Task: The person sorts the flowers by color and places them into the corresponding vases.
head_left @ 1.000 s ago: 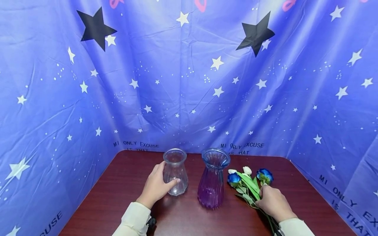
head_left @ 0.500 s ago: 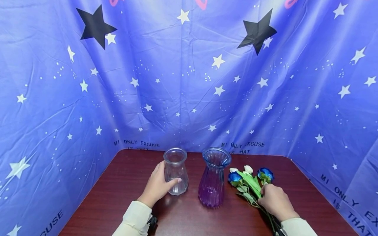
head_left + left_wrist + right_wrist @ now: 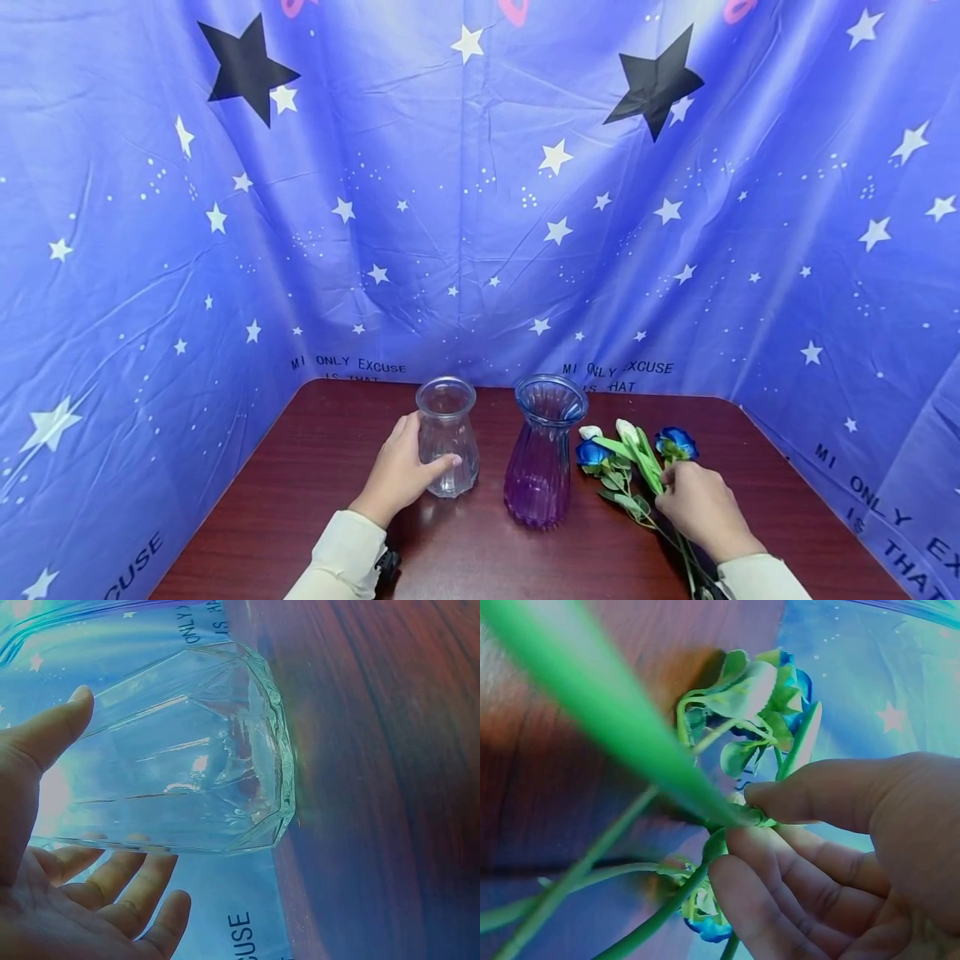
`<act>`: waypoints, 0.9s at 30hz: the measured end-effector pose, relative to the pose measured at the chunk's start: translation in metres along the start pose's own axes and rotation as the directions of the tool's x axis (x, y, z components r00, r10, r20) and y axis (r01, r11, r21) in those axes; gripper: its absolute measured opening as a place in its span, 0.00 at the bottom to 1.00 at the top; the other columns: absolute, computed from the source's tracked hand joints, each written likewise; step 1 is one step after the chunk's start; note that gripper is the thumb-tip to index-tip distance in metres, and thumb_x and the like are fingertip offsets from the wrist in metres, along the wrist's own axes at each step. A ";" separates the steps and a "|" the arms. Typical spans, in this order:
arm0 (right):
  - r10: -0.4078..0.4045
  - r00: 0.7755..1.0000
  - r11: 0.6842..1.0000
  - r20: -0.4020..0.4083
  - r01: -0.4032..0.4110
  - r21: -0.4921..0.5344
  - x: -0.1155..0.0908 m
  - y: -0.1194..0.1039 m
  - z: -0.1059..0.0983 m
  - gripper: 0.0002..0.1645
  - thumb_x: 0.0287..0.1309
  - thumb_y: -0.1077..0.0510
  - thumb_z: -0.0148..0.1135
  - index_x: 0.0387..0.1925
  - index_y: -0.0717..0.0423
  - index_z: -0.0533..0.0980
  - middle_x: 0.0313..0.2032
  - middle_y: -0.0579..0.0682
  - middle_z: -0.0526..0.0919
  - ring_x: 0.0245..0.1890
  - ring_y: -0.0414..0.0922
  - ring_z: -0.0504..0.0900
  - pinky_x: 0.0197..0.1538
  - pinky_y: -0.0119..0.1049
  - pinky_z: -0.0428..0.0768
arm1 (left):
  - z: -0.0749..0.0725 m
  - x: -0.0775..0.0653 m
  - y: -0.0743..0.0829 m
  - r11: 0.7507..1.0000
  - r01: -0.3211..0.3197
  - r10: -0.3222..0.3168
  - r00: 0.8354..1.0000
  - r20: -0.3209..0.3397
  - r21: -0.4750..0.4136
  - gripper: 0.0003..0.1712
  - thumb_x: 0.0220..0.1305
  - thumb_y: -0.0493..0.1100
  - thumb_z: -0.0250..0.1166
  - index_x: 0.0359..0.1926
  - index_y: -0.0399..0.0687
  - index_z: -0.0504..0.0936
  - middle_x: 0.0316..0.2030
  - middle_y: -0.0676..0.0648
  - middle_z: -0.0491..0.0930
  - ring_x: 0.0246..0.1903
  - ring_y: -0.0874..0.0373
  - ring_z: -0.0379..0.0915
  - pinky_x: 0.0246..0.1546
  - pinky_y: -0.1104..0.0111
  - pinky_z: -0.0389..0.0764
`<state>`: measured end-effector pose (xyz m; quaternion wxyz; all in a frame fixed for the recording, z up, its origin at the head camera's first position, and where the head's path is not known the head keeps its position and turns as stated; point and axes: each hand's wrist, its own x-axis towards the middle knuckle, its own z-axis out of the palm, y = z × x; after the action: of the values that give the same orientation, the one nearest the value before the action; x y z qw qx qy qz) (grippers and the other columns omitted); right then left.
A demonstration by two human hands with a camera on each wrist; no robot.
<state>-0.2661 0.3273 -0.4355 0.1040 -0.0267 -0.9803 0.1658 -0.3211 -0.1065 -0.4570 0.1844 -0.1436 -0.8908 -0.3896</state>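
Observation:
My left hand (image 3: 397, 473) holds a clear glass vase (image 3: 459, 437) that stands upright on the table. In the left wrist view, the thumb lies along one side of the faceted glass and the fingers along the other. At the right, my right hand (image 3: 703, 510) pinches the green stem of a white tulip (image 3: 627, 431) between thumb and fingers. Around it lie a blue rose (image 3: 677, 442), a second blue rose (image 3: 591, 453) and another white bud (image 3: 589, 432). The right wrist view shows a long green leaf (image 3: 622, 720) crossing close to the camera, with other stems below.
A taller ribbed vase (image 3: 538, 475), blue at the rim and purple below, stands between the clear vase and the flowers. Blue cloth (image 3: 480, 250) with stars hangs behind and beside the dark red table (image 3: 300, 492).
The white tulip in my right hand has shifted slightly, its bud and leaves now pulled apart from the blue rose on the left. My left hand and both vases look unmoved.

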 end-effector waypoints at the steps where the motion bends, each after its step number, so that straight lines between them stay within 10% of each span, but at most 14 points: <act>1: -0.005 1.000 1.000 -0.010 0.005 0.001 0.000 0.000 -0.001 0.14 0.42 0.61 0.71 0.36 0.57 0.83 0.26 0.44 0.81 0.30 0.48 0.80 0.38 0.56 0.80 | 0.000 0.000 0.000 1.000 -0.001 0.001 1.000 0.000 0.002 0.51 0.53 0.59 0.80 0.71 0.44 0.68 0.57 0.44 0.77 0.59 0.47 0.77 0.60 0.49 0.78; 27: -0.069 0.990 0.997 -0.123 0.074 0.033 -0.006 -0.020 -0.019 0.14 0.52 0.59 0.75 0.39 0.62 0.83 0.25 0.42 0.84 0.26 0.43 0.78 0.33 0.48 0.77 | 0.000 -0.001 0.000 1.000 0.031 -0.031 0.999 0.022 0.004 0.52 0.54 0.60 0.79 0.72 0.43 0.66 0.59 0.43 0.75 0.60 0.46 0.76 0.61 0.48 0.78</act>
<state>-0.2569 0.3144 -0.4127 0.1697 0.0003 -0.9693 0.1781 -0.3199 -0.1064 -0.4575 0.1689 -0.1335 -0.8957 -0.3891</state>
